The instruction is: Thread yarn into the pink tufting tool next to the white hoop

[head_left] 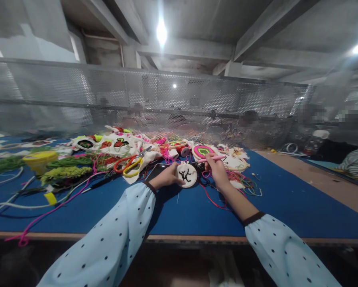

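Observation:
My left hand [168, 175] grips the left edge of a small round embroidery hoop [191, 178] with white cloth and a dark branching pattern on it. In my right hand [216, 169] is a pink pen-shaped tool [215, 158], its tip pointing left above the hoop's right side. The tool's exact kind is too small to make out. Behind my left hand lies a dark flat phone-like object [155, 170], partly covered. A red yarn strand [210, 198] trails on the blue table [179, 223] between my forearms.
Scissors with orange and yellow handles [133, 165] lie left of my left hand. A yellow tub [40, 161], green yarn [67, 174] and a pink strand [59, 205] spread farther left. Embroidered white pieces [107, 145] pile up behind. A perforated metal screen [179, 105] rises at the back.

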Demonstrator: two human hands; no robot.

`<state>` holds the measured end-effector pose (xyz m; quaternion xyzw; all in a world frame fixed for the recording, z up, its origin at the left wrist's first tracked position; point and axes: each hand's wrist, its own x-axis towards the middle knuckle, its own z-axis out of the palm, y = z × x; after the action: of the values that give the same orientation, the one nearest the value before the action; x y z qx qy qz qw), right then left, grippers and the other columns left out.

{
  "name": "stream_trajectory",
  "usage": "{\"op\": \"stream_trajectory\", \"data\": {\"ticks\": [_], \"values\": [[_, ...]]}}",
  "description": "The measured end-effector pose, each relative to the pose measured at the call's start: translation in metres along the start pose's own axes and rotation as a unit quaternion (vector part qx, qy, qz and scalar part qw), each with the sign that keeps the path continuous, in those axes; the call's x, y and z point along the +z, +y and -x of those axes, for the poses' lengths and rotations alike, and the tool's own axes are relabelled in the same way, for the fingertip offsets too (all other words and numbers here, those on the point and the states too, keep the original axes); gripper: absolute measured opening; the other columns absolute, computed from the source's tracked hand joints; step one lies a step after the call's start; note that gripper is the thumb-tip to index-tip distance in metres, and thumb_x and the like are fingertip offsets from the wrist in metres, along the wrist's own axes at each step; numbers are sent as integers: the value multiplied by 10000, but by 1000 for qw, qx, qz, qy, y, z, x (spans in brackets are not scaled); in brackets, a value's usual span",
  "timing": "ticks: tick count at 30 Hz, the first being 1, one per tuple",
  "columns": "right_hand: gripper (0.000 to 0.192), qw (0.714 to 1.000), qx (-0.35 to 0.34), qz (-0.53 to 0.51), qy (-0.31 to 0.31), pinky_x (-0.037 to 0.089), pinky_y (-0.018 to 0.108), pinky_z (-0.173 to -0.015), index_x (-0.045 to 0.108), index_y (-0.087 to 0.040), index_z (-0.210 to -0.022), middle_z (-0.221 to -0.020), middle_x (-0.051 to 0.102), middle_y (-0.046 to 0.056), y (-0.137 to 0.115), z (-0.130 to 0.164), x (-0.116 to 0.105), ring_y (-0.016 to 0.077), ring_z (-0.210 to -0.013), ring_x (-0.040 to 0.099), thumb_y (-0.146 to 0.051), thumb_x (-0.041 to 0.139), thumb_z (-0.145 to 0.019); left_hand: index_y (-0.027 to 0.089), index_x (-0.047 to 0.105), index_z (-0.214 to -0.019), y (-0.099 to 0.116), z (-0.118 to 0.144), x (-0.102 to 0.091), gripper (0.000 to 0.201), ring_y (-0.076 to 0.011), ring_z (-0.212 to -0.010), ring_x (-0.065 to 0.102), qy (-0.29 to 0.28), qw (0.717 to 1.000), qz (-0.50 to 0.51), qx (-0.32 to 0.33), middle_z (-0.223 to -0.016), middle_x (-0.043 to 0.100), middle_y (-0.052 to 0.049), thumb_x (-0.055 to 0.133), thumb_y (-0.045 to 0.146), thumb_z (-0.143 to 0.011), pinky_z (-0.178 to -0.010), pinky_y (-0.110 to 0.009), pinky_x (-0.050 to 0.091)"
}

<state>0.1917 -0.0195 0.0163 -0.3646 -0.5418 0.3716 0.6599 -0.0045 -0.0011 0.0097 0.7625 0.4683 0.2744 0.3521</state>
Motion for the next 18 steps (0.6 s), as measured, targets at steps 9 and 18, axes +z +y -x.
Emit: {"op": "stream_trajectory", "data": {"ticks": [9,18], "values": [[255,980,-104,161,-57,338,226,-533,554,-209,-789,-603,492,-36,-4,12,0,110,-539,433,-459,504,-803,133,493,-1027,2,-1,2,574,-239,-963,552,-42,997,55,22,-1025,597,-86,747,239,-523,-827,-347,430],[192,956,-199,214,-8,416,279,-727,582,-189,-854,-883,616,39,-8,11,0,156,-804,549,-352,482,-837,125,512,-999,0,-4,4,553,-194,-814,557,-12,998,35,48,-885,606,-47,753,260,-520,-693,-292,437]]}}
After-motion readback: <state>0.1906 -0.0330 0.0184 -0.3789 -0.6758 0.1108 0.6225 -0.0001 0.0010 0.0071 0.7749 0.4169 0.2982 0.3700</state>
